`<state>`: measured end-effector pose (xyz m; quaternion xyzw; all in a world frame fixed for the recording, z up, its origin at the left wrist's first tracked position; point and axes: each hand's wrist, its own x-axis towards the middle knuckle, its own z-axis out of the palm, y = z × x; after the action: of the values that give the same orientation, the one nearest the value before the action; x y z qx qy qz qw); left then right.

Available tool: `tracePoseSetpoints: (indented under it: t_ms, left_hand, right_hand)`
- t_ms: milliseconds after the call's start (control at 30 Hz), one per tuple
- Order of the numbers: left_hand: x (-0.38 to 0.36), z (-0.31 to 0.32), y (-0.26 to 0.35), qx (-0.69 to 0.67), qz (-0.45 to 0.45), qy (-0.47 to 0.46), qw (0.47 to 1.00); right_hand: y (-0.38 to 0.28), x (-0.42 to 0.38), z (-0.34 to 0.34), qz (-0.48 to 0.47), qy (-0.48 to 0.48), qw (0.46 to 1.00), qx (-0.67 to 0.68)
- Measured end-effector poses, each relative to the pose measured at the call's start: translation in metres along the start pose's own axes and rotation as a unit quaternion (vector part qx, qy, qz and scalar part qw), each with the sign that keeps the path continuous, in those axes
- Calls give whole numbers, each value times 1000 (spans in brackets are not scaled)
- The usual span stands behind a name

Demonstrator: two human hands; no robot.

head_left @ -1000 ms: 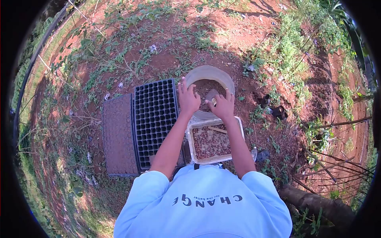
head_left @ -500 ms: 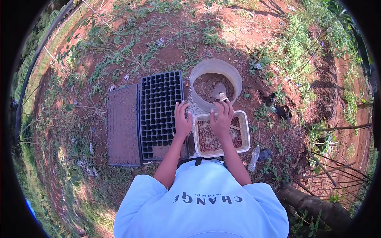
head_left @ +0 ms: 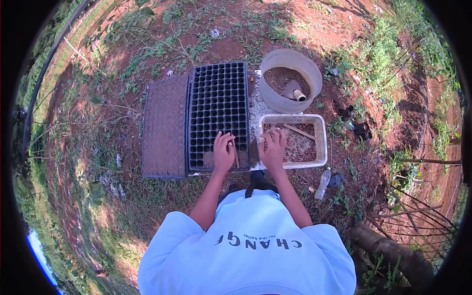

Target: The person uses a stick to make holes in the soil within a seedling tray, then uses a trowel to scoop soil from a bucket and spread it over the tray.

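Note:
My left hand [head_left: 224, 152] is over the lower part of a black cell tray [head_left: 219, 101], its fingers loosely apart and holding nothing visible. A thin stick [head_left: 236, 156] lies just right of it on the tray. My right hand [head_left: 273, 150] hovers at the left side of a white basin [head_left: 322, 140], open, with fingers slightly spread. Reddish-brown seeds [head_left: 297, 150] with a pale powdery patch fill the basin's bottom, and a flat wooden piece [head_left: 299, 131] lies across them.
A soil-covered tray [head_left: 164, 128] adjoins the black tray on the left. Behind the basin stands a round tub [head_left: 314, 73] of soil with a handled scoop [head_left: 298, 95]. A clear bottle [head_left: 323, 183] lies at the basin's front right. A thick log [head_left: 393, 250] is at lower right.
The view has shifted, so the trays, tub and basin appear higher and farther right. My right hand is now at the basin's left side instead of its back edge. The stick shows more fully.

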<state>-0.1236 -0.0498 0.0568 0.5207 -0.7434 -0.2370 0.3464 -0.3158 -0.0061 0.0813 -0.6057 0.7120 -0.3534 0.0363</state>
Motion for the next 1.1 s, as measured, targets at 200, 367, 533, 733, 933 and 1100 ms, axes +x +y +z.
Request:
tracePoseSetpoints:
  t_ms: [200,367,533,733,933,1100]
  left_hand:
    - [-34,-33,-13,11,0,-3,1000]
    - [-76,-57,-26,47,-9,-16,999]
    - [-108,-72,-41,52,-4,-36,998]
    - [-121,-87,-57,63,4,-26,998]
    - [-117,-93,-65,72,-14,-42,996]
    - [-112,-94,-71,82,-20,-51,995]
  right_hand:
    - [-34,-52,27,9,-50,998,24]
    - [-55,-83,40,-22,-45,999,-11]
    - [-67,-89,45,27,-75,996,-40]
    - [-74,-88,59,43,-40,997,-57]
    - [-75,-80,63,72,-38,995,-61]
    - [-70,-79,69,70,-34,994,-82]
